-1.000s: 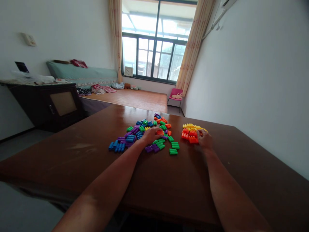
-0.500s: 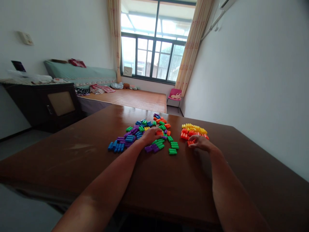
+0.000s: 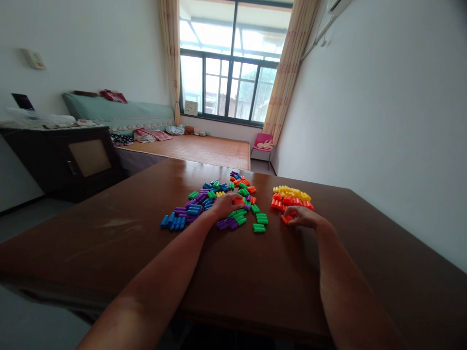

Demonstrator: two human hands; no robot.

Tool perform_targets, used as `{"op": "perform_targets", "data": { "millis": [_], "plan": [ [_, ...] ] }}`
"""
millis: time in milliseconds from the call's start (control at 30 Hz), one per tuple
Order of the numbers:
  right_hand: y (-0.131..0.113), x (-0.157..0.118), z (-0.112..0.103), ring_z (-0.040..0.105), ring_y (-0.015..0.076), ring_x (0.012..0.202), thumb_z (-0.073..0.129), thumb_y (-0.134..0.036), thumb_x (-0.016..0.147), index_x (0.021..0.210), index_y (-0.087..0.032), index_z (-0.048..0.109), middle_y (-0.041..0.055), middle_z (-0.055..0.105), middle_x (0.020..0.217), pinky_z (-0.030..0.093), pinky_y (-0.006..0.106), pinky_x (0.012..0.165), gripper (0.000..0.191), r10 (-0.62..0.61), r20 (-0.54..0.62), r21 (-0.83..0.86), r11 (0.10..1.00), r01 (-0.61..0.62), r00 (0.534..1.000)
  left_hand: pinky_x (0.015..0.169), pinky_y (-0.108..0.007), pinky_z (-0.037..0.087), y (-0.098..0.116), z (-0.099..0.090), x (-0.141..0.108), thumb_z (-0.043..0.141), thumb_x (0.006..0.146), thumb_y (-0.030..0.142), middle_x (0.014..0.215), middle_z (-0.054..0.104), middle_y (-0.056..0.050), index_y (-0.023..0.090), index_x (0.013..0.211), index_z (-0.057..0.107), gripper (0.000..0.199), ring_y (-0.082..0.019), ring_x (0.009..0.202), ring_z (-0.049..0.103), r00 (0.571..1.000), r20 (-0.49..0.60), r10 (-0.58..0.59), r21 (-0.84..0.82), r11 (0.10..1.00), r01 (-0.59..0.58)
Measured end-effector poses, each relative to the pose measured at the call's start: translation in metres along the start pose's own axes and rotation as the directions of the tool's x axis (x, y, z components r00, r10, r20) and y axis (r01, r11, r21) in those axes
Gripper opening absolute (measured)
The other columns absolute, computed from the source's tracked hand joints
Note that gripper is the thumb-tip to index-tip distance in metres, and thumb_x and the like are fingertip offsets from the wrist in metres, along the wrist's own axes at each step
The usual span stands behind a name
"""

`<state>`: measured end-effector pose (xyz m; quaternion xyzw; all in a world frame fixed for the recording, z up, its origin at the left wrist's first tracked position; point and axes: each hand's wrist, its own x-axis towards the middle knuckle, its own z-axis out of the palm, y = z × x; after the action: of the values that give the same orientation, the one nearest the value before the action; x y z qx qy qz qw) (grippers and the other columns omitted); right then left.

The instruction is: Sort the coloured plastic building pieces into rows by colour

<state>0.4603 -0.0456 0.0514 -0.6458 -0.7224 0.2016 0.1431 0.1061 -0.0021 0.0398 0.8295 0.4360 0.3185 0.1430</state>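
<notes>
On the brown counter, blue blocks lie left of the left grip, with purple blocks both left of it and just on its near side. This side is a jumble, so maybe nobody has lined these up. The left grip's fingers bend over an orange piece — perhaps to keep it handy — but I can't tell if they squeeze it. Green blocks sit between the two grips, a bit apart from the pile.

Next, an orange block pokes out at the tips of the right grip, which looks closed on it with finger and thumb. Just past that grip are orange rows, then yellow blocks farther back — likely bunched so each color stays together.
</notes>
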Motion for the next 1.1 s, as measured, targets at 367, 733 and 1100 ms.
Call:
{"op": "perform_targets", "data": {
  "millis": [367,733,1100],
  "plan": [
    [0.012,0.023,0.019,0.06,0.0204,0.093,0.063,-0.031,0.076,0.098,-0.022,0.067,0.0067,0.067,0.105,0.045,0.031,0.08,0.024,-0.037,-0.457,-0.245,0.966,-0.085,0.889,0.082,-0.026,0.05,0.003,0.002,-0.002,0.07,0.076,0.033,0.101,0.072,-0.002,0.019,0.104,0.071,0.031,-0.017,0.086,0.064,1.0,-0.016,0.014,-0.049,0.999,-0.014],
    [-0.02,0.025,0.021,0.063,0.0221,0.08,0.05,-0.047,0.086,0.093,-0.018,0.068,0.0092,0.071,0.094,0.048,0.036,0.078,0.034,-0.13,-0.641,0.011,0.984,0.179,0.757,0.079,-0.027,0.054,0.0,0.006,0.003,0.072,0.069,0.016,0.108,0.064,-0.006,0.017,0.105,0.071,0.036,-0.018,0.094,0.063,0.996,0.002,0.091,-0.323,0.943,-0.085],
    [-0.123,0.015,0.078,0.064,0.0164,0.075,0.071,-0.051,0.072,0.097,-0.021,0.058,0.0019,0.069,0.086,0.052,0.03,0.065,0.041,-0.27,-0.18,0.729,0.609,0.313,0.946,0.082,-0.033,0.053,0.025,0.017,0.001,0.077,0.067,0.02,0.099,0.063,-0.005,0.016,0.095,0.063,0.031,-0.019,0.091,0.061,0.973,-0.114,0.201,-0.216,0.951,-0.222]
  ]
}}
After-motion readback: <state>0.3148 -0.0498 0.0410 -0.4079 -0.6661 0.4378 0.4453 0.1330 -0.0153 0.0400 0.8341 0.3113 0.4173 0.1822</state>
